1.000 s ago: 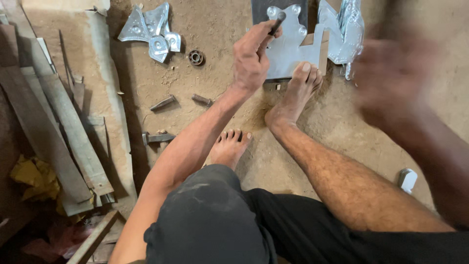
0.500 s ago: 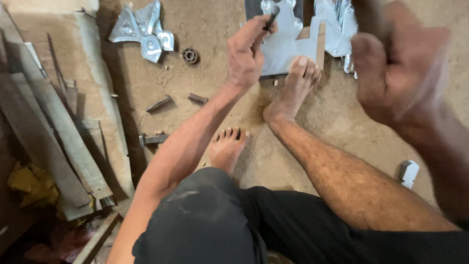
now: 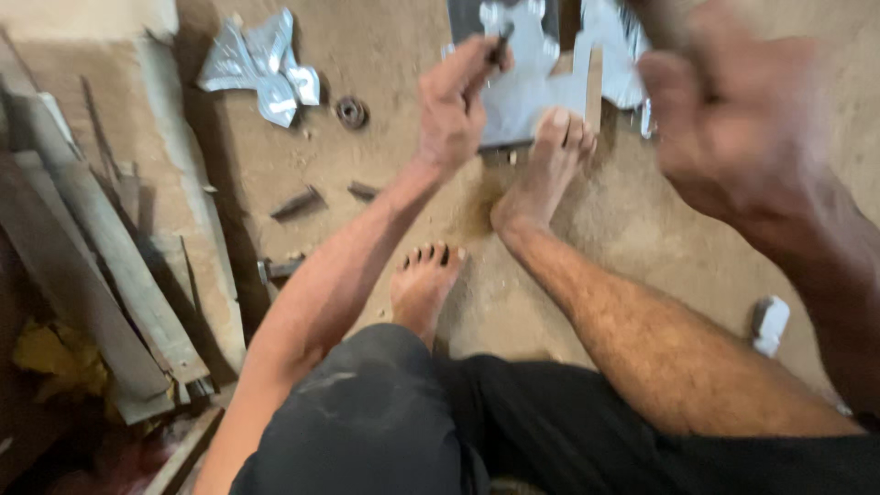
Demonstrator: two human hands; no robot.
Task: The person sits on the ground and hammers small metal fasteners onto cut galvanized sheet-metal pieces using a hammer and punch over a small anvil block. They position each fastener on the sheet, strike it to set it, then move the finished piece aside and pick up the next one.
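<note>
Fingers (image 3: 477, 69) pinching dark punch (image 3: 500, 41), on sheet-metal piece (image 3: 532, 92), foot (image 3: 550, 165) pinning it

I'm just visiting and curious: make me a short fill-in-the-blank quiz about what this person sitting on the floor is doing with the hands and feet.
1. The left hand holds a thin dark tool against a flat piece of ____ metal.
2. The metal piece is pinned to the ground by the toes of one bare ____.
3. The right hand is raised and looks ____ in the picture.
4. A small dark ring lies on the floor beside another cut metal piece, to the ____ of the left hand.

Missing words: sheet; foot; blurred; left
</note>
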